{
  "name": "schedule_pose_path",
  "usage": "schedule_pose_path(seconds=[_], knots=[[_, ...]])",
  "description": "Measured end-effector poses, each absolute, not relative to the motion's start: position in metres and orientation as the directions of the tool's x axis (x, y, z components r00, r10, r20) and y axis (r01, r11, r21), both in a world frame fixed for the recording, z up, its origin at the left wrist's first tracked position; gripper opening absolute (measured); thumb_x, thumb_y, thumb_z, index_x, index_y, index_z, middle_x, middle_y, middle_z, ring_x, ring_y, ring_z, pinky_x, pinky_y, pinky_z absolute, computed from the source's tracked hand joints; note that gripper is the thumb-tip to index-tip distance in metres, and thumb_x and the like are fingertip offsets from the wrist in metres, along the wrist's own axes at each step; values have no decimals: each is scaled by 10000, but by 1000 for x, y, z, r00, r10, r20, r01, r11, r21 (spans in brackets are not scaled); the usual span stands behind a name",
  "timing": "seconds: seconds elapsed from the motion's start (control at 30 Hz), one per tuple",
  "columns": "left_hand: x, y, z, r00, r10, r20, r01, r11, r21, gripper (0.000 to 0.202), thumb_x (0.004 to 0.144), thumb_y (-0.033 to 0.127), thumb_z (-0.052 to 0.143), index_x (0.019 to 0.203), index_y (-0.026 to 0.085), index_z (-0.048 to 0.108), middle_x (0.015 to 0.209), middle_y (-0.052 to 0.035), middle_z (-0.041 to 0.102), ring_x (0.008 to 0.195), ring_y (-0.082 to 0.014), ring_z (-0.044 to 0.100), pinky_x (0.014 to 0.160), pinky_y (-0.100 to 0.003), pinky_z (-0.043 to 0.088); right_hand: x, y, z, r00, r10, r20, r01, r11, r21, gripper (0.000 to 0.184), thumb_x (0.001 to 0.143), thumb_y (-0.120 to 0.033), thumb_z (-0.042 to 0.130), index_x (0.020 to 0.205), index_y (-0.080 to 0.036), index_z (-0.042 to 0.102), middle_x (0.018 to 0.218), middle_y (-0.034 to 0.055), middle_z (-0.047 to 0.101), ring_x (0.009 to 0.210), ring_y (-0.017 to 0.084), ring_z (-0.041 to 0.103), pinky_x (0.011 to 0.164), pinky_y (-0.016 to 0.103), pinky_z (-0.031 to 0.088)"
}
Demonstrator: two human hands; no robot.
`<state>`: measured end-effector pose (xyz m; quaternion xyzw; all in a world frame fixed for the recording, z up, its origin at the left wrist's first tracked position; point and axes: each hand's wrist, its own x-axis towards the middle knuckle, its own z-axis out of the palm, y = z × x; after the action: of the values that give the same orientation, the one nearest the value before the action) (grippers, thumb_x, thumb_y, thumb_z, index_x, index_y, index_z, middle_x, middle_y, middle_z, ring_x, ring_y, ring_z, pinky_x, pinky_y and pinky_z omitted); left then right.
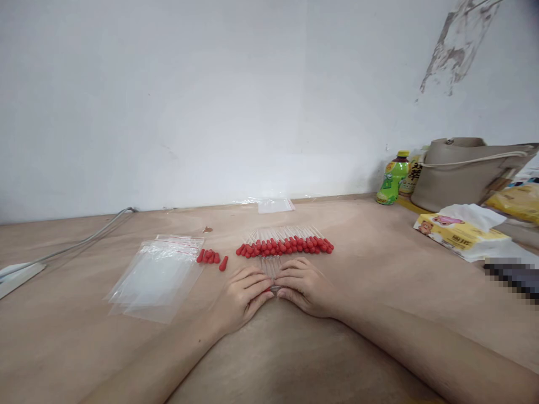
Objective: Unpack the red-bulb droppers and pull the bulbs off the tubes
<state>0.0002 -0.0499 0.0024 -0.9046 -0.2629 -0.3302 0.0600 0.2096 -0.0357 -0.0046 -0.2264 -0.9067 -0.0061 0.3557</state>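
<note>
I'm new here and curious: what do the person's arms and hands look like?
The left hand and right hand are bare: no gloves, rings or watch show. No sleeves show on left forearm or right forearm; a small spot marks the left.

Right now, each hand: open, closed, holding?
Left hand: curled at the clear tubes; grip cannot be told.
Right hand: curled at the same tubes; grip cannot be told.

Pale wall (210,101) – peeling patch (455,56) upper right – brown tabletop (379,252) against it.

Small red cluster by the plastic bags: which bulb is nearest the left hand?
The rightmost red bulb: it lies alone, a gap separating it from the other bulbs.
</note>
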Motion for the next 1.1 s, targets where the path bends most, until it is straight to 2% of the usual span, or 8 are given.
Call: schedule_pose_path(seconds=[0.2,0.43,0.63,0.93,1.1], knots=[[2,-52,3,656,421,627,503,-863,53,204,831,197,509,1017,185,592,928,-53,669,922,-189,587,819,-357,488,208,-35,-7,-664,390,638,355,915,-190,191,868,-268,466,948,-184,618,929,42,656,936,162,549,846,323,449],[7,-55,8,694,409,593,486,-873,34,219,845,168,460,1032,167,575,1005,-68,656,972,-173,589,965,-400,400,208,-36,-13,-672,344,656,282,938,-202,166,867,-186,433,910,-176,593,911,52,657,961,142,563,870,288,462],[4,-56,9,722,457,519,504,-862,59,186,866,195,423,932,183,596,1072,-63,633,1084,-183,532,1021,-432,326,210,-39,-10,-681,311,662,326,939,-107,169,865,-183,437,939,-185,589,926,55,670,999,154,571,859,307,455],[5,-57,13,748,473,465,498,-864,77,196,880,191,385,909,181,579,1058,-65,633,1079,-175,532,1047,-445,279,211,-41,-8,-686,296,665,349,936,-57,148,868,-197,444,892,-179,590,943,58,672,1011,151,573,859,300,446],[5,-58,12,755,470,458,492,-867,78,183,875,179,386,859,170,568,1048,-75,636,1081,-170,530,1054,-439,261,211,-42,-7,-695,249,675,339,941,2,138,871,-187,446,880,-169,583,921,52,678,1030,141,564,858,288,445]])
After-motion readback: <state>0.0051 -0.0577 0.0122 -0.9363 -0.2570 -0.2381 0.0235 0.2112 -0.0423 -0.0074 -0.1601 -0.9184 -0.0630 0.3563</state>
